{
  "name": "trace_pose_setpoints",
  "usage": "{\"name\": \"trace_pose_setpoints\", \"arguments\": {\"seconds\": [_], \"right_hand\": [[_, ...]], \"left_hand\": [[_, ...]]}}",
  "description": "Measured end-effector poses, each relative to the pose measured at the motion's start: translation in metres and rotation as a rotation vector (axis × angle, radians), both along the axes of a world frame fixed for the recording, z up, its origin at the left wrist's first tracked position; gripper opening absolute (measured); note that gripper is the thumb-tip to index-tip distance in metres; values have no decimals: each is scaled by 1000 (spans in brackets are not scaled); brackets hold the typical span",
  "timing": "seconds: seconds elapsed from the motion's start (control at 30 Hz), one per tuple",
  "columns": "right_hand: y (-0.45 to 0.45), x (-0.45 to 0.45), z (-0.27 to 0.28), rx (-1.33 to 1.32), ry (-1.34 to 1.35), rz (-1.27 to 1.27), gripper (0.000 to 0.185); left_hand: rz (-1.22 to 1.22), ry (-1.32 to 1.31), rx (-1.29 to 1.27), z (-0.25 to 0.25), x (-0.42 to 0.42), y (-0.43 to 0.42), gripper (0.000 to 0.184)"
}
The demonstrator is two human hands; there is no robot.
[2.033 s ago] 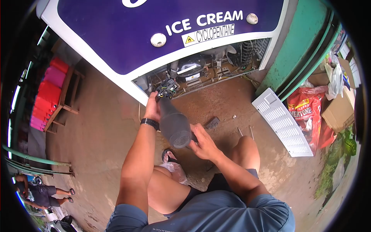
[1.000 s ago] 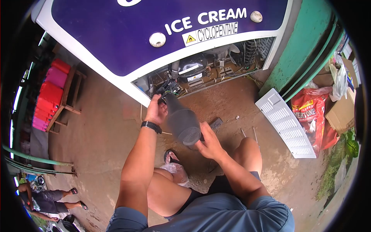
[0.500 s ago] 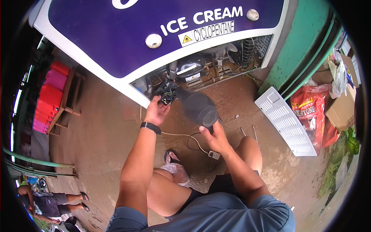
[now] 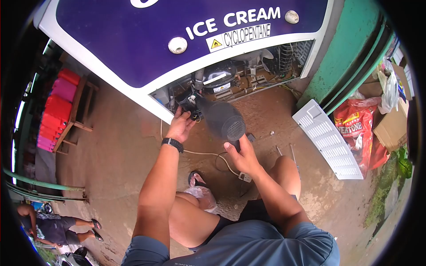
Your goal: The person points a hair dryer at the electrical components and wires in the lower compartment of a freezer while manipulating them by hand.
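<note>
My right hand (image 4: 242,155) is wrapped round the handle of a dark grey blower (image 4: 218,119), its round grille facing me and its nozzle at a black wired part (image 4: 190,103). My left hand (image 4: 180,126) holds that wired part by its lower edge, at the left end of the freezer's open compartment. Inside the compartment sit a black compressor (image 4: 217,76) with a white label, and coils (image 4: 284,61) to its right. The purple and white freezer (image 4: 133,40) stands in front of me.
A vented white panel (image 4: 328,139) leans at the right, beside a red sack (image 4: 353,124) and cardboard (image 4: 390,131). A white cord with a socket (image 4: 244,177) lies on the floor. Red containers (image 4: 55,111) on a wooden stand and another person (image 4: 53,228) are at the left.
The blower swung right and is now slightly back to the left, its nozzle at the wired part. My left hand has turned that part. The cord and socket have come into view.
</note>
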State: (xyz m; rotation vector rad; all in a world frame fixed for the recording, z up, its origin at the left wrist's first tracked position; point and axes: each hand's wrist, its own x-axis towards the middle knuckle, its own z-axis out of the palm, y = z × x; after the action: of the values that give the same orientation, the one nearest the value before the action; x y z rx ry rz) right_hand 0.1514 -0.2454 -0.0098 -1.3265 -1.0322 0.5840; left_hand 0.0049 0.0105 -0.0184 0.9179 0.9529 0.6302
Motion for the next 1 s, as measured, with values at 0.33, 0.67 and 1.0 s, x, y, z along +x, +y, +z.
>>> {"name": "trace_pose_setpoints", "arguments": {"seconds": [0.33,0.67,1.0], "right_hand": [[29,12,17,-119,58,1,59],[36,12,14,-146,29,-14,63],[43,7,12,-141,108,-12,61]], "left_hand": [[-23,24,61,-1,-1,-7,87],[-30,91,50,-2,-5,0,90],[-59,127,17,12,-5,-4,87]]}}
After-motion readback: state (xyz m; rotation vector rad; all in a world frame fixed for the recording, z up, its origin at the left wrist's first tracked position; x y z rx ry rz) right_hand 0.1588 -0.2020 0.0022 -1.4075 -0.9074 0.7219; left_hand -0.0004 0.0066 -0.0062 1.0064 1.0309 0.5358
